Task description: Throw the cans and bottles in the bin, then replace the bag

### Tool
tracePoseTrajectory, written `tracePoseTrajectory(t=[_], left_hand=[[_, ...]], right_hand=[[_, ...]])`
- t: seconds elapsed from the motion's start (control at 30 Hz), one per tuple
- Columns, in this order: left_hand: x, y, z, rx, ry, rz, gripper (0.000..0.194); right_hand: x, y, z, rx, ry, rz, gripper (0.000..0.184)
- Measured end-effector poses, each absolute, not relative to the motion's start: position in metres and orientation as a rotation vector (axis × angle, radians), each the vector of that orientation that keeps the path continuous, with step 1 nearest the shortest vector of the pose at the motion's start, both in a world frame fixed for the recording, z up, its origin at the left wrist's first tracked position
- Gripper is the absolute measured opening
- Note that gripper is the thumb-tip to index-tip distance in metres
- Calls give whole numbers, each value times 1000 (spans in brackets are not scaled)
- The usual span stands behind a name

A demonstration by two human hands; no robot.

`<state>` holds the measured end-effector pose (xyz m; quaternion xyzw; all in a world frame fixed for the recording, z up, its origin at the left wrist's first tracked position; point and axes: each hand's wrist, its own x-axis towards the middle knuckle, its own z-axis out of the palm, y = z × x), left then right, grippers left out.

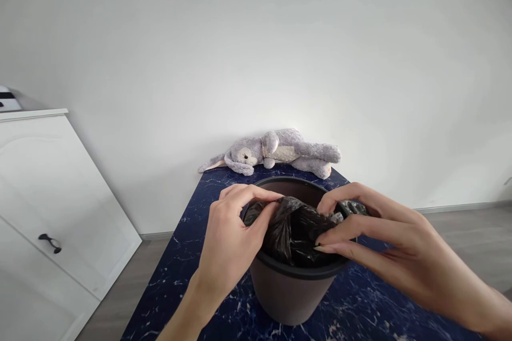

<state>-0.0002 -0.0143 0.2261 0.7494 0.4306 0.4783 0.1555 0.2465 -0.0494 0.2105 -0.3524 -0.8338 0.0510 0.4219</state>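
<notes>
Your right hand [392, 245] reached in from the lower right, its thumb and forefinger drawn close together on a fold of the black plastic bag [294, 224], while another finger bent over it farther back, apart from that pair. Your left hand [236, 226] pinched the bag between thumb and fingertips on the opposite side. That bag lay bunched and creased in the mouth of a brown bin [292, 298], with some of its glossy plastic showing at the right rim, partly behind your fingers. The bin stood upright on a dark blue, marble-patterned table [172, 282]. Beyond it, at the table's far edge by the pale wall [256, 53], a grey plush rabbit [280, 149] lay on its side, head to the left. Off to your left stood a white cabinet [52, 186] with a dark handle [50, 243].
</notes>
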Motion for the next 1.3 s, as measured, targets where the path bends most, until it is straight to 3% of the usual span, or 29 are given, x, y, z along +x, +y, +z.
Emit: tracePoseTrajectory(t=[0.43,0.8,1.0,1.1,1.3], left_hand=[[-19,-10,232,2306,1264,1491,9],[-37,4,231,2538,1349,1520,12],[-33,-2,235,2383,1333,1536,9],[-28,-11,238,2207,1229,1477,9],[-23,-23,244,1990,842,1238,13]], right_hand=[[233,-54,213,-726,-1875,685,9],[265,-56,220,-972,-2042,317,7],[256,-58,211,-1128,-2090,2,17],[246,-55,207,-1176,-2165,-160,31],[237,-52,217,-1056,-2257,-447,21]])
